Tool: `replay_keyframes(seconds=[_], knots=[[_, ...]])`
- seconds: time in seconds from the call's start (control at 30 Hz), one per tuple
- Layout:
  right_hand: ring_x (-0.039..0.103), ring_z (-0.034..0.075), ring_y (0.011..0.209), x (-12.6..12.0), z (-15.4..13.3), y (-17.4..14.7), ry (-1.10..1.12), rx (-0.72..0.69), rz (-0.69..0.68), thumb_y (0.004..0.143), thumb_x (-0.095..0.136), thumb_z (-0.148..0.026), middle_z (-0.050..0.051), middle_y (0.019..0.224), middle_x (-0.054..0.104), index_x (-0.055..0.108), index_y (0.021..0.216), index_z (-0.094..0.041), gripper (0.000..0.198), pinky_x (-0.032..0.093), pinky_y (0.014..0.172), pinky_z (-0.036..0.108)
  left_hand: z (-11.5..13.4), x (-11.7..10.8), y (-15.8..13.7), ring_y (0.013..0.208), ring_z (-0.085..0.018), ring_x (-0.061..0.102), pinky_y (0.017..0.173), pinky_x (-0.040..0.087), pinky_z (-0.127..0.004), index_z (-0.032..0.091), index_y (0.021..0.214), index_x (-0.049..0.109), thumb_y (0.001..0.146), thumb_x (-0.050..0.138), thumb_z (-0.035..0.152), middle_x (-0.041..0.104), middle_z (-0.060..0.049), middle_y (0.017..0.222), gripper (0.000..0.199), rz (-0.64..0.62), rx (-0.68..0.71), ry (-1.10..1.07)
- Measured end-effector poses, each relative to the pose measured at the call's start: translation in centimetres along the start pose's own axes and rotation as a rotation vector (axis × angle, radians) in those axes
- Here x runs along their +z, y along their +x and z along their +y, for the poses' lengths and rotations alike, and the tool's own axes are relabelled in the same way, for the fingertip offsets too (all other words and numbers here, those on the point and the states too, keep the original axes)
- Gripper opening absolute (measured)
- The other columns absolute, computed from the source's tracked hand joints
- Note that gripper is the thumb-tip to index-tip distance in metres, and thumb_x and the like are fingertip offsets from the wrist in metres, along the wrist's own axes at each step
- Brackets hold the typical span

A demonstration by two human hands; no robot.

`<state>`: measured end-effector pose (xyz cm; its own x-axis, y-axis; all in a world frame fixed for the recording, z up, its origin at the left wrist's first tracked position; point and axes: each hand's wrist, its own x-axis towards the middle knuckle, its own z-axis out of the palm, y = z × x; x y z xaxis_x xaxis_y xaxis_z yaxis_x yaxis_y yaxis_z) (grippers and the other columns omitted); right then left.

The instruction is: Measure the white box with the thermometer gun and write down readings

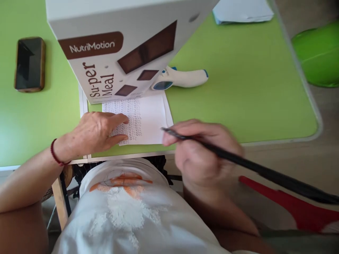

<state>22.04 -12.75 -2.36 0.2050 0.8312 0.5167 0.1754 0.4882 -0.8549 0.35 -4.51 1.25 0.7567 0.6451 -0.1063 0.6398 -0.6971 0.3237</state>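
Observation:
My left hand lies on a white sheet of paper, thumb and forefinger apart over its left part, which is covered in lines of small handwriting. The right part of the sheet is blank. In my right hand is a long black pen, gripped close to its tip. That tip is above the sheet's right edge; whether it touches the paper I cannot tell. Right behind the sheet stands a white NutriMotion box, hiding the far part of the paper.
A white and blue handheld thermometer lies beside the box on the green table. At the left is a phone; a stack of paper sits at the back. Beyond the right edge are a green object and a red one.

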Motion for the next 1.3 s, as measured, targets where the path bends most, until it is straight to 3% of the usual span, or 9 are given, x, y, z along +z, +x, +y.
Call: replay_keyframes(seconds=[0.13,0.27,0.4,0.83,1.3], knots=[[0.062,0.013,0.053,1.3,-0.4,-2.4,-0.16,0.168,-0.191,0.087,0.064,-0.018,-0.003,0.068,0.067,0.065,0.091,-0.023,0.007,0.051,0.048,0.024,0.2,0.5,0.5,0.068,-0.021,0.067,0.056,0.038,-0.026,0.018,0.122,0.066,0.082,0.075,0.042,0.071,-0.003,0.077,0.047,-0.066,-0.055,0.043],[0.056,0.01,0.049,1.5,0.3,-3.3,-0.298,0.049,-0.184,0.085,0.065,-0.013,-0.005,0.064,0.063,0.057,0.083,-0.024,0.013,0.046,0.046,0.022,0.4,0.3,0.6,0.071,-0.023,0.068,0.055,0.037,-0.027,0.019,0.126,0.064,0.08,0.076,0.047,0.07,-0.002,0.075,0.055,-0.11,-0.074,0.057],[0.056,0.011,0.052,1.8,0.7,-3.2,-0.283,-0.033,-0.195,0.088,0.061,-0.013,-0.005,0.064,0.06,0.054,0.08,-0.024,0.015,0.046,0.049,0.023,0.3,0.3,0.7,0.065,-0.022,0.066,0.054,0.035,-0.027,0.019,0.126,0.064,0.079,0.077,0.048,0.064,0.0,0.067,0.057,-0.109,-0.074,0.064],[0.056,0.011,0.054,1.8,0.9,-3.1,-0.343,-0.083,-0.271,0.088,0.061,-0.012,-0.005,0.065,0.06,0.052,0.082,-0.024,0.017,0.046,0.052,0.023,0.2,0.4,0.6,0.062,-0.02,0.063,0.055,0.036,-0.027,0.018,0.125,0.065,0.084,0.073,0.042,0.065,0.0,0.068,0.048,-0.092,-0.058,0.039],[0.056,0.012,0.051,1.7,0.7,-2.7,-0.334,-0.046,-0.293,0.088,0.06,-0.014,-0.005,0.062,0.062,0.051,0.078,-0.026,0.018,0.047,0.049,0.024,0.3,0.3,0.6,0.062,-0.019,0.064,0.054,0.037,-0.026,0.019,0.123,0.066,0.082,0.072,0.043,0.068,-0.001,0.07,0.048,-0.082,-0.07,0.057]])
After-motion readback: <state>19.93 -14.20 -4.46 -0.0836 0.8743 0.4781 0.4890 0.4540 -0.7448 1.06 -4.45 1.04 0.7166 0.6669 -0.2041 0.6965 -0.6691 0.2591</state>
